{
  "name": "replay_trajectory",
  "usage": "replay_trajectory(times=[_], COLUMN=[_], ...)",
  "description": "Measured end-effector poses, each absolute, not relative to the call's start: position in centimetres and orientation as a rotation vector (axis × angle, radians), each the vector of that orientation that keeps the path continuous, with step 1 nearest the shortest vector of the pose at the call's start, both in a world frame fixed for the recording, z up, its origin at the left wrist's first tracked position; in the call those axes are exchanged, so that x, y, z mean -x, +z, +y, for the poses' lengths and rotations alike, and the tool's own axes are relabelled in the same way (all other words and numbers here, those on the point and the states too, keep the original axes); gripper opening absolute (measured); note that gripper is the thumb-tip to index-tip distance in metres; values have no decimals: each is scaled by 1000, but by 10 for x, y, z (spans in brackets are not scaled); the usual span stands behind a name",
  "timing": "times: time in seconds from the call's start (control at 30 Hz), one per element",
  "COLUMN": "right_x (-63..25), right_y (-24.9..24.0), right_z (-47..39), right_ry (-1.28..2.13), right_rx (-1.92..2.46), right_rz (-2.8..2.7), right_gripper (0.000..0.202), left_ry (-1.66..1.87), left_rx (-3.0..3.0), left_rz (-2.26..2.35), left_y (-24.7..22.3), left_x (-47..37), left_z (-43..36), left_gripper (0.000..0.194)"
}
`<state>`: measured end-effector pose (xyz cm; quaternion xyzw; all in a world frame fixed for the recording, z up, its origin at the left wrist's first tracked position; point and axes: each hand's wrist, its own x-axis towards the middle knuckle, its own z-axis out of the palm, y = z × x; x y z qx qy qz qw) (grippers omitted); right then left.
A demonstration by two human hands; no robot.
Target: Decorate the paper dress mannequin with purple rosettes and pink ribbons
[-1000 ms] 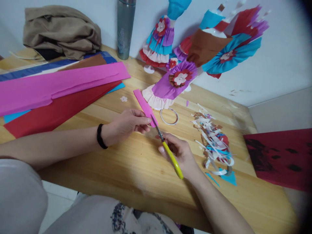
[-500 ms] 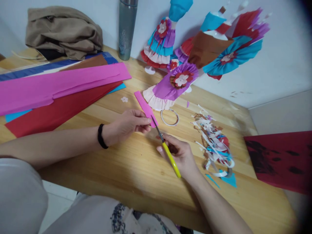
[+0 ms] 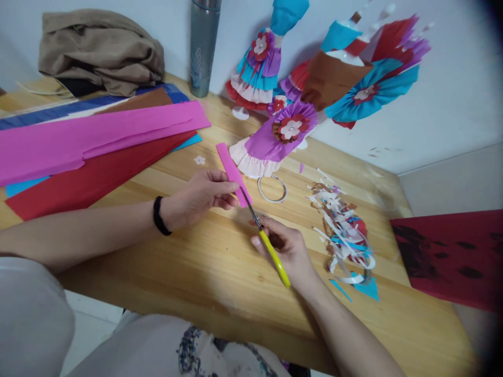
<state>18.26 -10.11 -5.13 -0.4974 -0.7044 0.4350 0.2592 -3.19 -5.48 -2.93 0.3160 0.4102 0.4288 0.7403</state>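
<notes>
Pinched between the thumb and fingers of my left hand [image 3: 212, 191] is a narrow pink paper strip [image 3: 229, 163], held above the wooden table. My right hand [image 3: 285, 248] grips yellow-handled scissors [image 3: 271, 251], and their dark blades meet the strip near its lower end. Whether the blades are fully closed I cannot tell. Just beyond the strip lie a thin ring-shaped roll of tape [image 3: 272, 200] and a paper doll dress [image 3: 271, 141] in purple with a pale frilled hem. A small pale paper flower [image 3: 199, 160] rests left of the strip.
Folded pink paper [image 3: 118, 125] and red paper [image 3: 102, 178] lie at the left. A bottle [image 3: 204, 50] and brown cloth [image 3: 102, 52] stand behind. More paper-dressed figures [image 3: 257, 68] are along the wall. Paper scraps [image 3: 346, 230] pile up at right, beside a dark red panel [image 3: 451, 256].
The scissor blades have moved slightly up and left along the pink strip. My left hand has shifted a little left, still pinching it. The whole view has drifted slightly.
</notes>
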Motion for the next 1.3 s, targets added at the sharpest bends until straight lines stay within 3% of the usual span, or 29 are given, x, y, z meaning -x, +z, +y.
replay_trajectory(times=[0.27, 1.3], right_x=[-186, -181], right_y=[-51, -46], right_z=[-103, -105], right_ry=[1350, 1376], right_rx=[1305, 1311], right_rz=[-1863, -1911], right_gripper=[37, 51], left_ry=[951, 818], left_rx=[-755, -838], left_rz=[933, 914], left_y=[-29, -29], left_x=[33, 30], left_z=[-54, -56], left_gripper=[16, 17])
